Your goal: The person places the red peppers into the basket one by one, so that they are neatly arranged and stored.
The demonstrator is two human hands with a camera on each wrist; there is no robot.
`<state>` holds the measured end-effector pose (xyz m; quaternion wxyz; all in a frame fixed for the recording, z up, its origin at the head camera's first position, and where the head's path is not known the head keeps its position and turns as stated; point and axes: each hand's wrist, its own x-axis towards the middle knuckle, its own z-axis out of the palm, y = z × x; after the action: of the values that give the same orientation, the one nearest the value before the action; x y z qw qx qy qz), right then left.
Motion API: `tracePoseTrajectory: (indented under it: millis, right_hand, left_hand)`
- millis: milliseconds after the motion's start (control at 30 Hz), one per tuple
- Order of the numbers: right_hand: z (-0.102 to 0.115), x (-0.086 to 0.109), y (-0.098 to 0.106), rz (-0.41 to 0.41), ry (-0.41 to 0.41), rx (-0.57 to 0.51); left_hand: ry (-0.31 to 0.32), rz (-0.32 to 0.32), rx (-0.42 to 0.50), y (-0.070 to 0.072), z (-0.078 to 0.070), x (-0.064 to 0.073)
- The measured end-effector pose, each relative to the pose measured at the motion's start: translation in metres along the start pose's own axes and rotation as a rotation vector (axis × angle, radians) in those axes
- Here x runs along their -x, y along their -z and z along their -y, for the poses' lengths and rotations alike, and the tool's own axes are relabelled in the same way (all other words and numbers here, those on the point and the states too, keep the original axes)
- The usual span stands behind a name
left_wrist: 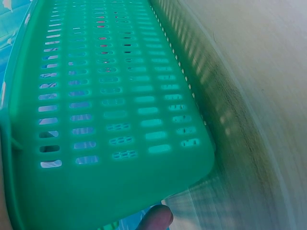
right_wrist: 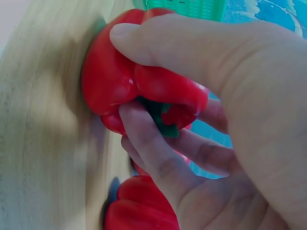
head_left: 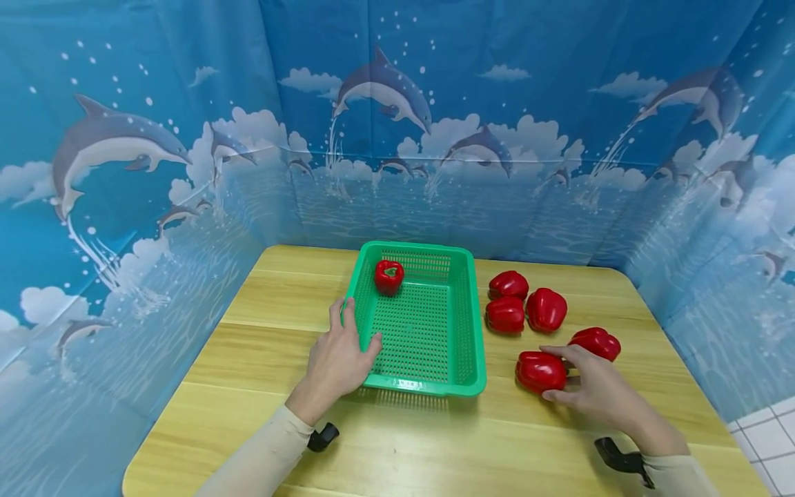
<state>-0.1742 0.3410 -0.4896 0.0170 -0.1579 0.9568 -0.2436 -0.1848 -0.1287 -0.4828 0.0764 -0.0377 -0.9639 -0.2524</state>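
My left hand [head_left: 338,359] grips the left rim of a green plastic basket [head_left: 477,331], thumb over the rim and fingers along the outside. In the left wrist view, the perforated basket wall [left_wrist: 96,187] fills most of the picture, with one fingertip [left_wrist: 158,218] showing past its corner. On the right, my right hand [head_left: 599,393] holds a red bell pepper [head_left: 540,372] lying on its side, thumb across its near side. The right wrist view shows fingers [right_wrist: 148,139] at its green stem end. Whether this pepper touches the table cannot be told.
Inside the basket, near its back left corner, stands another red bell pepper [head_left: 388,277]. Right of the basket lie more bell peppers [head_left: 506,315] in a cluster, with one pepper [head_left: 595,343] behind my right hand. A dolphin-print curtain [head_left: 397,200] encloses the wooden table [head_left: 261,386].
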Motion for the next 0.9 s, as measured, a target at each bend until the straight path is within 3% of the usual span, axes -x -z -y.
tracePoseTrajectory:
  millis: [300,667,900]
  right_hand:
    - [0.0031,-0.0017,-0.0026,-0.044,0.023,0.094]
    - [0.0049,-0.0037,-0.0032,-0.027,0.007,0.035]
    - [0.009,-0.0056,-0.003,-0.062,0.011,0.037]
  left_hand:
    - [0.001,0.002,0.001,0.0019,-0.0009,0.0009]
    - [0.003,0.0,0.017,0.0014,-0.0006,0.0015]
    - [-0.003,-0.002,0.014,0.001,0.0001,0.0012]
